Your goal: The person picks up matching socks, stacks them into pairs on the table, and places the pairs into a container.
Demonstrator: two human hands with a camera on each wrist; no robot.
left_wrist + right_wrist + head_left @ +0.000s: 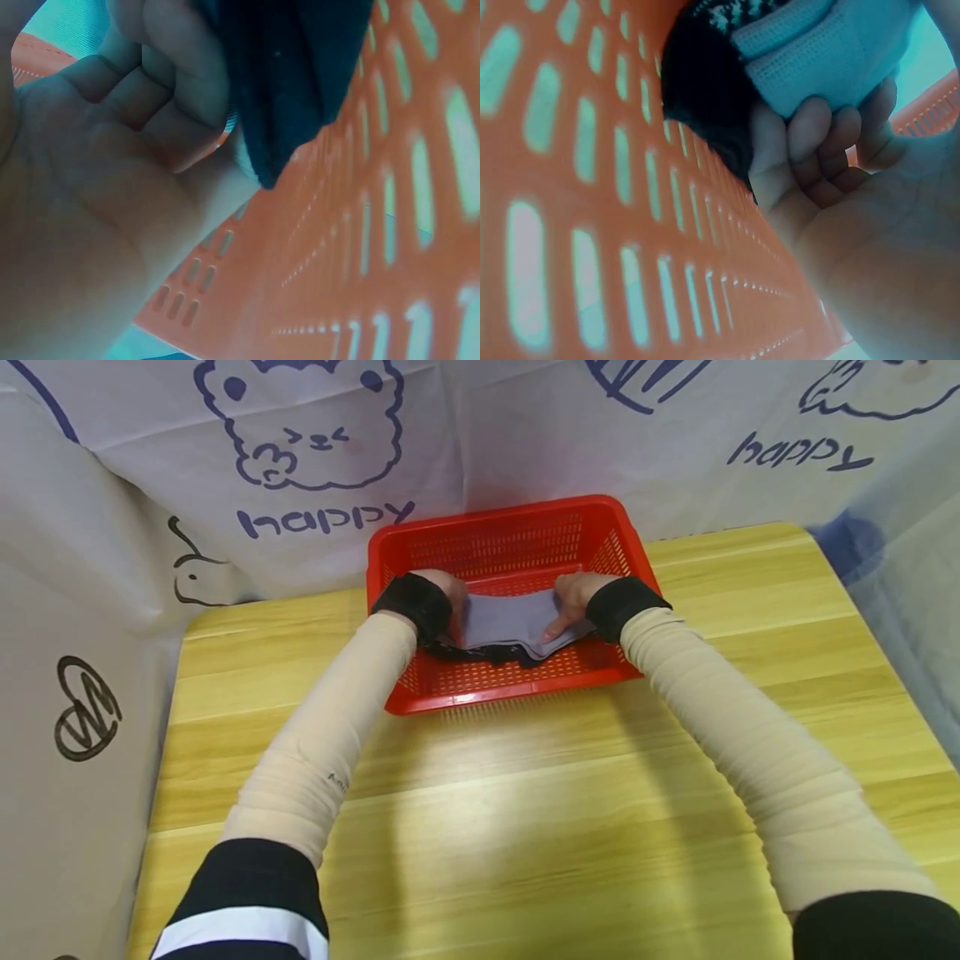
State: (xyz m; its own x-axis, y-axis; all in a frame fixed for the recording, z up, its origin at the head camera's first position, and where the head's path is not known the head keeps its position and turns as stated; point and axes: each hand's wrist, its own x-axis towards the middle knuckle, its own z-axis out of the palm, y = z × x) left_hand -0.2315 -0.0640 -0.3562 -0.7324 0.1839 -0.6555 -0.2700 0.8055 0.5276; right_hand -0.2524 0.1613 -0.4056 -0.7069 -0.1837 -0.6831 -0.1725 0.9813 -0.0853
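A folded grey cloth [506,618] lies on top of black cloth [498,653] inside a red plastic basket [498,697]. At the left end of this small stack, my left hand [448,593] grips with curled fingers; in the left wrist view dark fabric [300,67] hangs beside them. My right hand [573,597] holds the other end, thumb lying over the grey cloth. The right wrist view shows its fingertips curled against the grey layers [825,60], which look ribbed, with black-and-white patterned fabric [705,82] alongside.
The basket has slotted walls and stands at the back edge of a wood-grain table [480,827]. Behind it hangs a white sheet [510,443] with blue drawings, and pale sheeting [67,610] also borders the left side.
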